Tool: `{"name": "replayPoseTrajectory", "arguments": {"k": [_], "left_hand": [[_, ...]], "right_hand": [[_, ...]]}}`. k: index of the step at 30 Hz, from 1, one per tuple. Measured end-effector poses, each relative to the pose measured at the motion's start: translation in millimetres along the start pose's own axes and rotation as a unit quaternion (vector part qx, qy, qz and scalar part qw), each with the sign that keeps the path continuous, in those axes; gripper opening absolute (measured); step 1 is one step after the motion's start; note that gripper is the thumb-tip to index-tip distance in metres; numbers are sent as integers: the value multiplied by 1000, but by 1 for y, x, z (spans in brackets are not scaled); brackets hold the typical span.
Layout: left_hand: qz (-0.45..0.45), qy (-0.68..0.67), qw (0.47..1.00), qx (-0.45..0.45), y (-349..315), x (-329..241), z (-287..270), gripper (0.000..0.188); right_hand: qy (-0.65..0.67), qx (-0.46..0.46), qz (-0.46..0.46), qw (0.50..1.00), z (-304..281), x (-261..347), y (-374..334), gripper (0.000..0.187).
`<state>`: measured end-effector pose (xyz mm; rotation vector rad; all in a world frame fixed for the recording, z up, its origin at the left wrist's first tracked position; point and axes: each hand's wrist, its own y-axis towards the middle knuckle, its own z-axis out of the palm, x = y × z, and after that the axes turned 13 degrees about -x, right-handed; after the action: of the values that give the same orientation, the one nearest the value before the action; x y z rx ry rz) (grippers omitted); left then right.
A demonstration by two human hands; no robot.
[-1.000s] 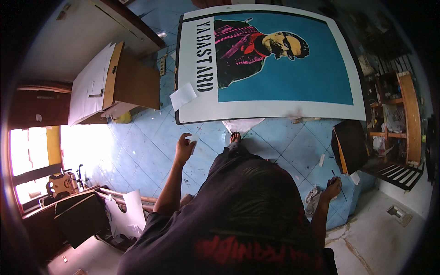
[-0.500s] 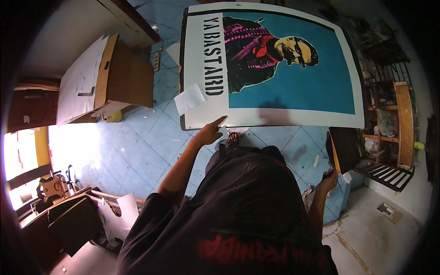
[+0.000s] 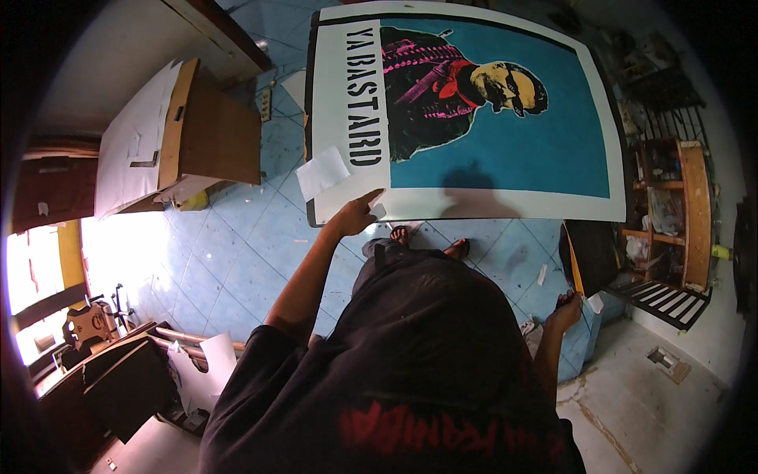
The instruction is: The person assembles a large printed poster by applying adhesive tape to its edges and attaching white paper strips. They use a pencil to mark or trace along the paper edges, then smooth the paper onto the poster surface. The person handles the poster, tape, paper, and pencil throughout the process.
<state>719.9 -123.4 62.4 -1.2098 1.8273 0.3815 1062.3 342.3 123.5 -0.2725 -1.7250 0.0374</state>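
A large poster (image 3: 505,150) lies in front of me on a dark-edged board. It shows a figure with dark glasses and red neckerchief on teal, with a white border and black lettering. My left hand (image 3: 353,217) is at its near left edge, index finger stretched onto the white border. A small pale piece (image 3: 379,211) shows beside those fingers; whether they hold it is unclear. A loose white sheet (image 3: 323,174) lies over the poster's left corner. My right hand (image 3: 562,313) hangs low at the right with curled fingers, beside a yellow strip (image 3: 576,265) and a white scrap (image 3: 595,303). What it grips is hidden.
Blue tiles (image 3: 229,253) cover the floor. To the left stands a brown box-like cabinet (image 3: 217,130) with white sheets. A cluttered wooden shelf (image 3: 697,217) and a dark slatted rack (image 3: 663,303) stand at the right. Dark furniture with paper (image 3: 219,355) is at lower left.
My left hand has shifted slightly left and up, its fingertip farther onto the border. Both feet now show below the poster. My right hand has barely moved.
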Motion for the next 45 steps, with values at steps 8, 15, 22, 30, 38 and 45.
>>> {"name": "replayPoseTrajectory", "arguments": {"k": [8, 15, 22, 30, 38, 45], "left_hand": [[-48, -1, 999, 25, -1, -9, -8, 71], [-59, -55, 996, -32, -15, 17, -9, 44], [-101, -6, 994, -40, -26, 31, -20, 18], [-163, -103, 978, -81, -40, 25, -33, 14], [-151, -166, 970, -90, -37, 26, -41, 8], [-140, -115, 980, -81, -28, 31, -36, 12]], "right_hand": [[-21, -22, 8, 999, -8, -1, 4, 31], [-48, -25, 8, 998, -8, 0, -8, 37], [-39, -29, 26, 998, -2, 6, -19, 36], [-54, -19, 21, 998, -19, -1, -18, 37], [-45, -41, 17, 998, -20, 5, -36, 28], [-29, -53, 25, 998, -41, -5, -29, 22]]}}
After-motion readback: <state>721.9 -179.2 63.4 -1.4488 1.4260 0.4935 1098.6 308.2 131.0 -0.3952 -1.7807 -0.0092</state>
